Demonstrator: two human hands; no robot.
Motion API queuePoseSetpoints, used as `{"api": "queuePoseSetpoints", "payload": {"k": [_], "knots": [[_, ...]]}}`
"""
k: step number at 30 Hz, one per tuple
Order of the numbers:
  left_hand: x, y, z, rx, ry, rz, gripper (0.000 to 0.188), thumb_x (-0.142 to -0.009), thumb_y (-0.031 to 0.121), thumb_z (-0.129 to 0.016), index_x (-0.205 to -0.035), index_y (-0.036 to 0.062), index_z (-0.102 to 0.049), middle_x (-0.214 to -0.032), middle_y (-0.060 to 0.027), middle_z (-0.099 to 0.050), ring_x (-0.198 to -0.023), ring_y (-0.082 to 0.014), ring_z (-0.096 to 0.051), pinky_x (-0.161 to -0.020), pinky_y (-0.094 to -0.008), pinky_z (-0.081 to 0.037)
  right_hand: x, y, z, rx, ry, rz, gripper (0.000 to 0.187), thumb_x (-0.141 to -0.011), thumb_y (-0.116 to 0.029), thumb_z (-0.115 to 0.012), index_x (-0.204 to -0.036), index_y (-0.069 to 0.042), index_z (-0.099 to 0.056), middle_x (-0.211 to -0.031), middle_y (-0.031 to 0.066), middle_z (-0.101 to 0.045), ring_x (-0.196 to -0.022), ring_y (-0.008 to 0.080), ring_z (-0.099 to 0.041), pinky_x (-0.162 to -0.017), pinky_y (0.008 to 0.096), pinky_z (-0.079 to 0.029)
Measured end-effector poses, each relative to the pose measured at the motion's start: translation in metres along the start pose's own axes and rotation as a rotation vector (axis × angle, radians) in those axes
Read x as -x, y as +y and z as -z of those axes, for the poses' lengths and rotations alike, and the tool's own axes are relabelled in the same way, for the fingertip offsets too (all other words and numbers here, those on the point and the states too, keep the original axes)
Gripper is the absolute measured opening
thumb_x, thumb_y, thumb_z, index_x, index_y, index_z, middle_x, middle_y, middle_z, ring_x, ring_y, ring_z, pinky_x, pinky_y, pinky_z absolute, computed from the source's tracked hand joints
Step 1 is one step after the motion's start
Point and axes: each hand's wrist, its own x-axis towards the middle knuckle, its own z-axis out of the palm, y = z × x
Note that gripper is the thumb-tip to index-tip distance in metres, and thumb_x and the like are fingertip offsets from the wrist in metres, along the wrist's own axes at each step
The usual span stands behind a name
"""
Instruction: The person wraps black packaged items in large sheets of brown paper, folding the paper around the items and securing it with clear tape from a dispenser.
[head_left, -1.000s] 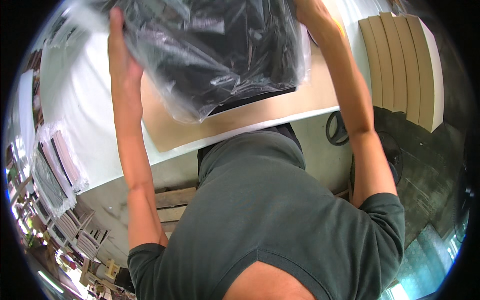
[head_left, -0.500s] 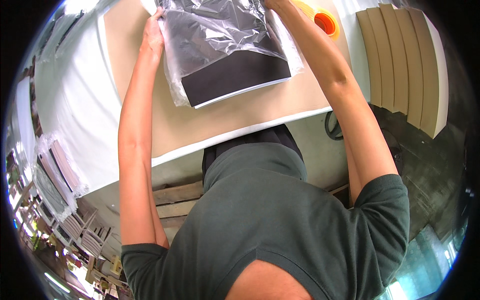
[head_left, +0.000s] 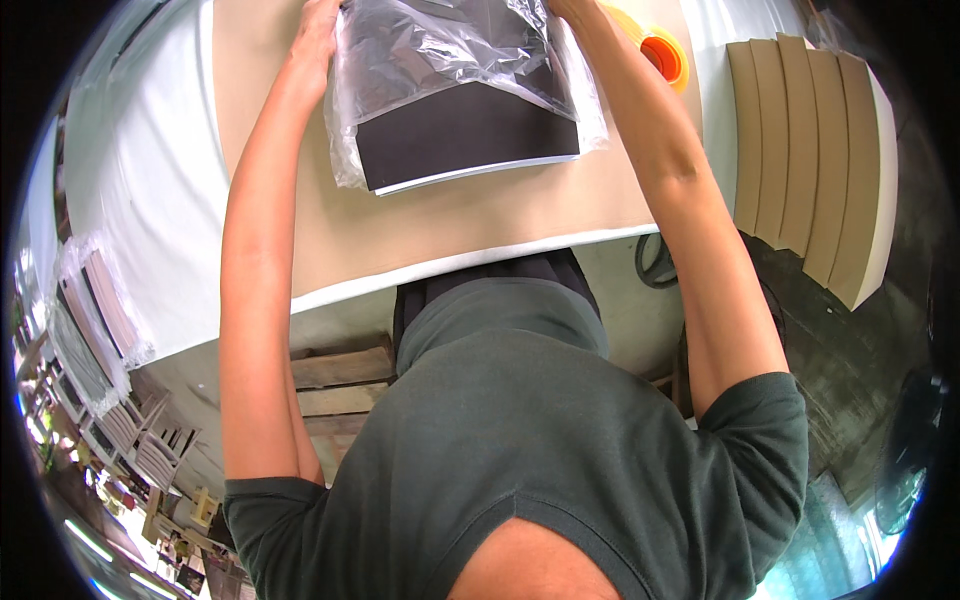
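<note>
A clear, crinkled plastic bag (head_left: 400, 45) covers the far part of a black flat stack (head_left: 470, 135) with a white near edge. The near part of the stack sticks out of the bag's mouth. At the bag's far left edge, my left hand (head_left: 321, 28) is closed on the plastic, its fingertips partly cut off by the upper border. My right hand (head_left: 568, 7) is by the bag's far right edge; most of it lies beyond the border, so its fingers are hidden.
Brown board (head_left: 400, 235) covers part of the white-topped table (head_left: 150, 200). An orange tape roll (head_left: 665, 60) sits beyond my right forearm. Several tan board pieces (head_left: 800, 150) fan out at right. Plastic-wrapped packs (head_left: 95, 310) lie at the left edge.
The view has shifted slightly. Both hands sit a little higher in the picture, and the black stack appears slightly farther away, still partly in the bag.
</note>
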Motion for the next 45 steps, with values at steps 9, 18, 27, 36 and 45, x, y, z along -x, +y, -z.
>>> {"api": "queuePoseSetpoints", "payload": {"k": [9, 18, 27, 36, 45], "knots": [[0.019, -0.013, 0.001, -0.348, 0.164, -0.246, 0.041, -0.092, 0.039, -0.052, -0.111, 0.0034, -0.062, -0.094, -0.0193, -0.067, -0.089, -0.0348, -0.063, -0.080, -0.0415, -0.049, -0.012, 0.010, -0.007, 0.126, 0.039, -0.031, 0.057, -0.085, -0.050, -0.059, -0.098, 0.005, -0.065, -0.094, 0.0250, -0.064, -0.094, 0.0345, -0.061, -0.084, 0.0411, -0.048], [-0.003, -0.025, -0.036, -0.689, 0.312, -0.385, 0.043, -0.090, 0.038, -0.052, -0.114, 0.0039, -0.062, -0.097, -0.0239, -0.066, -0.095, -0.0409, -0.063, -0.084, -0.0455, -0.048, -0.003, 0.011, 0.043, 0.001, 0.190, 0.178, 0.047, -0.083, -0.040, -0.069, -0.096, 0.005, -0.066, -0.099, 0.0261, -0.065, -0.097, 0.0390, -0.061, -0.085, 0.0426, -0.049], [-0.024, -0.032, -0.051, -0.205, -0.017, -0.141, 0.054, -0.093, 0.045, -0.054, -0.127, 0.0028, -0.054, -0.118, -0.0171, -0.062, -0.105, -0.0322, -0.061, -0.089, -0.0416, -0.046, 0.104, 0.104, 0.140, 0.792, 0.035, -0.099, 0.051, -0.074, -0.026, -0.078, -0.111, -0.002, -0.055, -0.099, 0.0164, -0.065, -0.104, 0.0287, -0.060, -0.103, 0.0486, -0.032], [0.116, -0.031, -0.005, -0.143, -0.063, -0.185, 0.087, -0.092, 0.051, -0.057, -0.150, 0.0002, -0.016, -0.151, -0.0134, -0.029, -0.135, -0.0242, -0.034, -0.111, -0.0344, -0.027, 0.070, -0.031, 0.336, 0.812, 0.549, 0.327, 0.044, -0.072, -0.030, -0.081, -0.105, -0.008, -0.062, -0.082, 0.0151, -0.066, -0.073, 0.0320, -0.064, -0.065, 0.0411, -0.050], [0.129, -0.053, -0.019, -0.293, -0.016, -0.242, 0.068, -0.088, 0.038, -0.067, -0.135, -0.0056, -0.043, -0.130, -0.0119, -0.050, -0.117, -0.0194, -0.047, -0.103, -0.0311, -0.033, 0.032, 0.075, 0.522, 1.197, 0.565, -0.250, 0.051, -0.084, -0.043, -0.062, -0.123, -0.010, -0.060, -0.102, 0.0149, -0.069, -0.104, 0.0327, -0.062, -0.092, 0.0462, -0.042]]}}
